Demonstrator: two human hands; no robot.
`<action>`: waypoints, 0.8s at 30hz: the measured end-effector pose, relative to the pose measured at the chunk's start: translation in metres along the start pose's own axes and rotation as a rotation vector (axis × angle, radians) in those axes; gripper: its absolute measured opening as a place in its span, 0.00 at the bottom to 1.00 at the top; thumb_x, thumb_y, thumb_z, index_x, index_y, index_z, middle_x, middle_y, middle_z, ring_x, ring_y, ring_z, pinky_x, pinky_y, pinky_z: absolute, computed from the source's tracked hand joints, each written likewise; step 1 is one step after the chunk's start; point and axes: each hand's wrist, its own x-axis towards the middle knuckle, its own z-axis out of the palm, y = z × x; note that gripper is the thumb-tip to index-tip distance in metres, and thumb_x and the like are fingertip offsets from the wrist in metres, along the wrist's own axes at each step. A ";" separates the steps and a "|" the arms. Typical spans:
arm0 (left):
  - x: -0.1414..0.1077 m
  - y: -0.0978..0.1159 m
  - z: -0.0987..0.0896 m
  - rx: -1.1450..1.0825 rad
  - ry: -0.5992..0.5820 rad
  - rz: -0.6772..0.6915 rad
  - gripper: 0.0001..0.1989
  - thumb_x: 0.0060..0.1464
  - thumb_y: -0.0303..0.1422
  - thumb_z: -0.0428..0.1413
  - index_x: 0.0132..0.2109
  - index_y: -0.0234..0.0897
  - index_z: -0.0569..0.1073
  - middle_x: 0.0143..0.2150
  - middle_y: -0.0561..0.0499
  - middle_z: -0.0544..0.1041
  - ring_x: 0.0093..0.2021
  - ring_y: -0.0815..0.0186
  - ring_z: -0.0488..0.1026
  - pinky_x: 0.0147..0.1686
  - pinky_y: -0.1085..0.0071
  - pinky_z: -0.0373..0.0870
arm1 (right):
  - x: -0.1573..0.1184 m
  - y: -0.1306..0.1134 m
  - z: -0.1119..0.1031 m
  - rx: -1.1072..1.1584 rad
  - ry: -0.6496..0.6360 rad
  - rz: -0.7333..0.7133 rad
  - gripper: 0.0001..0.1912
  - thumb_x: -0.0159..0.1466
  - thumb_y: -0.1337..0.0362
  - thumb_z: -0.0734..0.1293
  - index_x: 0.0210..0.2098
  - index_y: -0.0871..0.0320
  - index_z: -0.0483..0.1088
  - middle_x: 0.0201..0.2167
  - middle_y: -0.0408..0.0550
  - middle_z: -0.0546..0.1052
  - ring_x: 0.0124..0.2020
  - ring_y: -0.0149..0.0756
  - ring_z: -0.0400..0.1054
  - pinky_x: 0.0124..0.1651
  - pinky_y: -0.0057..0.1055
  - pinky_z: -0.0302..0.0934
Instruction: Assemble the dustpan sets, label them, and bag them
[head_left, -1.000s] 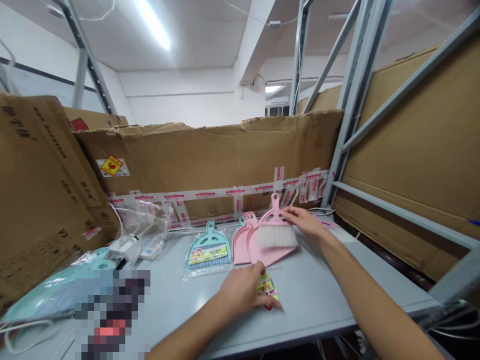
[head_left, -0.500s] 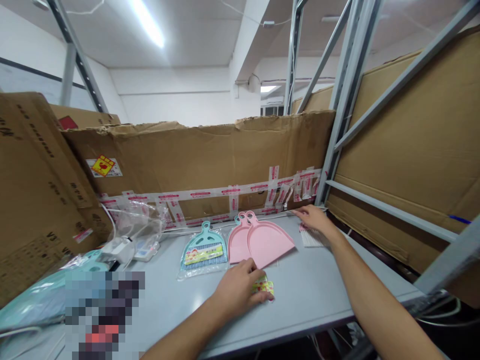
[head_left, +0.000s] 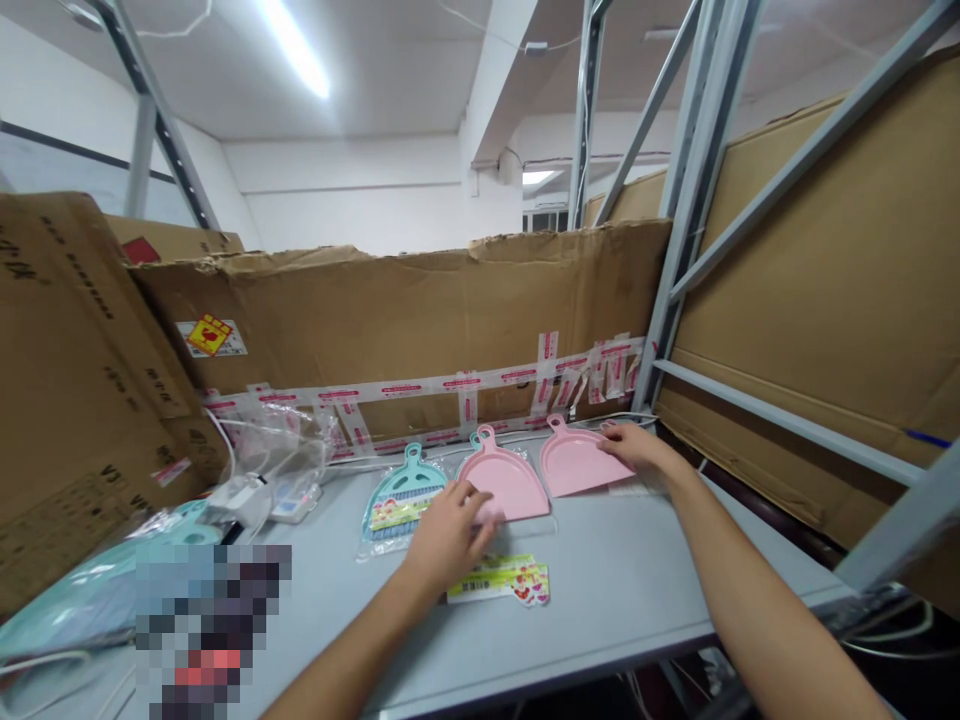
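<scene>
Our left hand (head_left: 450,535) is open and palm down, its fingers spread on the lower edge of a pink dustpan (head_left: 504,483) without closing around it. Our right hand (head_left: 637,447) is open too, its fingertips (head_left: 611,432) lying on the right side of a 2nd pink dustpan (head_left: 576,460). Neither hand grips anything. The 2 dustpans lie flat, side by side, on the grey table (head_left: 622,600) between our hands, their handles pointing away from us. Just under our right palm, white bristles (head_left: 631,489) show; the rest of them is hidden.

Just left of our left hand lies a teal dustpan (head_left: 401,503) in a clear bag. Just below those fingers, nearer us, lies a printed label card (head_left: 499,580). Farther left of that hand are a crumpled plastic bag (head_left: 281,445) and a white adapter (head_left: 244,498). Beyond the dustpans stands a cardboard sheet (head_left: 412,310) banded with red-printed tape (head_left: 465,385). Right of our right hand rises a steel shelf upright (head_left: 679,250).
</scene>
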 end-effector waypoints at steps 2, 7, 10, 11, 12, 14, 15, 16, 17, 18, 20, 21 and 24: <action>0.006 -0.017 -0.003 0.097 0.028 -0.123 0.16 0.74 0.39 0.53 0.61 0.41 0.78 0.54 0.40 0.80 0.55 0.49 0.75 0.55 0.55 0.72 | 0.002 -0.001 0.006 -0.049 0.000 0.022 0.12 0.63 0.59 0.72 0.33 0.60 0.85 0.31 0.50 0.85 0.35 0.43 0.76 0.40 0.31 0.64; 0.018 -0.041 -0.002 0.112 -0.084 -0.400 0.15 0.72 0.44 0.54 0.45 0.39 0.78 0.44 0.42 0.83 0.48 0.51 0.78 0.43 0.63 0.67 | 0.007 -0.032 0.024 -0.169 0.174 0.002 0.16 0.66 0.58 0.72 0.45 0.63 0.86 0.45 0.65 0.86 0.50 0.54 0.78 0.56 0.38 0.64; 0.024 -0.041 0.001 0.078 -0.127 -0.469 0.16 0.71 0.43 0.54 0.37 0.40 0.77 0.40 0.43 0.84 0.42 0.54 0.79 0.36 0.65 0.59 | 0.014 -0.069 0.039 -0.137 0.199 -0.195 0.19 0.72 0.55 0.68 0.51 0.61 0.85 0.53 0.66 0.84 0.57 0.55 0.76 0.63 0.38 0.63; 0.025 -0.040 0.002 0.071 -0.126 -0.471 0.16 0.71 0.42 0.54 0.36 0.40 0.76 0.39 0.43 0.84 0.41 0.55 0.79 0.35 0.65 0.57 | 0.018 -0.082 0.046 -0.083 0.108 -0.263 0.18 0.73 0.56 0.67 0.51 0.60 0.85 0.53 0.64 0.85 0.57 0.54 0.77 0.63 0.38 0.63; 0.025 -0.039 0.002 0.065 -0.121 -0.467 0.16 0.71 0.40 0.53 0.35 0.40 0.76 0.38 0.43 0.84 0.40 0.55 0.79 0.35 0.65 0.56 | 0.023 -0.096 0.054 -0.050 0.041 -0.304 0.17 0.73 0.57 0.67 0.50 0.58 0.85 0.53 0.61 0.86 0.55 0.52 0.78 0.61 0.37 0.65; 0.025 -0.037 0.003 0.048 -0.096 -0.448 0.15 0.70 0.37 0.53 0.33 0.40 0.75 0.37 0.44 0.84 0.38 0.55 0.78 0.34 0.65 0.54 | 0.037 -0.119 0.070 -0.012 -0.053 -0.340 0.15 0.71 0.59 0.68 0.49 0.57 0.86 0.51 0.56 0.87 0.50 0.49 0.80 0.56 0.35 0.68; 0.023 -0.037 0.002 0.034 -0.075 -0.435 0.15 0.70 0.36 0.52 0.33 0.40 0.74 0.36 0.44 0.83 0.38 0.56 0.78 0.35 0.65 0.54 | 0.044 -0.129 0.078 -0.002 -0.086 -0.346 0.14 0.70 0.60 0.69 0.48 0.57 0.86 0.50 0.55 0.88 0.48 0.48 0.81 0.54 0.35 0.69; 0.022 -0.036 0.002 0.016 -0.049 -0.425 0.15 0.70 0.35 0.52 0.33 0.40 0.73 0.36 0.44 0.83 0.37 0.56 0.77 0.35 0.65 0.55 | 0.051 -0.137 0.084 0.010 -0.119 -0.353 0.13 0.69 0.60 0.70 0.47 0.57 0.86 0.49 0.54 0.88 0.47 0.48 0.81 0.53 0.34 0.70; 0.020 -0.036 0.000 -0.003 -0.020 -0.418 0.15 0.70 0.35 0.51 0.33 0.40 0.73 0.35 0.45 0.82 0.37 0.57 0.77 0.36 0.65 0.55 | 0.058 -0.144 0.090 0.023 -0.155 -0.361 0.13 0.68 0.60 0.71 0.47 0.58 0.86 0.48 0.54 0.88 0.46 0.47 0.81 0.52 0.34 0.70; 0.018 -0.037 -0.002 -0.021 0.008 -0.419 0.15 0.70 0.35 0.51 0.33 0.40 0.72 0.35 0.45 0.82 0.37 0.57 0.76 0.36 0.65 0.56 | 0.064 -0.149 0.094 0.036 -0.191 -0.371 0.13 0.68 0.60 0.72 0.46 0.58 0.87 0.48 0.53 0.89 0.46 0.46 0.81 0.51 0.33 0.70; 0.013 -0.041 -0.007 -0.052 0.056 -0.425 0.14 0.70 0.35 0.50 0.33 0.41 0.70 0.34 0.46 0.81 0.36 0.58 0.75 0.37 0.66 0.57 | 0.073 -0.158 0.100 0.056 -0.263 -0.388 0.13 0.65 0.61 0.73 0.46 0.58 0.87 0.47 0.52 0.89 0.45 0.46 0.81 0.49 0.32 0.70; 0.010 -0.044 -0.010 -0.068 0.073 -0.427 0.14 0.70 0.36 0.50 0.32 0.41 0.69 0.33 0.47 0.80 0.36 0.59 0.74 0.37 0.66 0.57 | 0.076 -0.161 0.103 0.064 -0.294 -0.393 0.14 0.63 0.61 0.74 0.45 0.59 0.87 0.45 0.52 0.89 0.44 0.46 0.81 0.47 0.31 0.70; 0.003 -0.059 -0.024 -0.149 0.115 -0.441 0.15 0.69 0.38 0.49 0.31 0.42 0.67 0.31 0.49 0.78 0.33 0.60 0.72 0.36 0.67 0.57 | 0.078 -0.169 0.110 0.081 -0.353 -0.385 0.14 0.58 0.64 0.76 0.42 0.60 0.88 0.41 0.50 0.89 0.42 0.46 0.80 0.42 0.30 0.68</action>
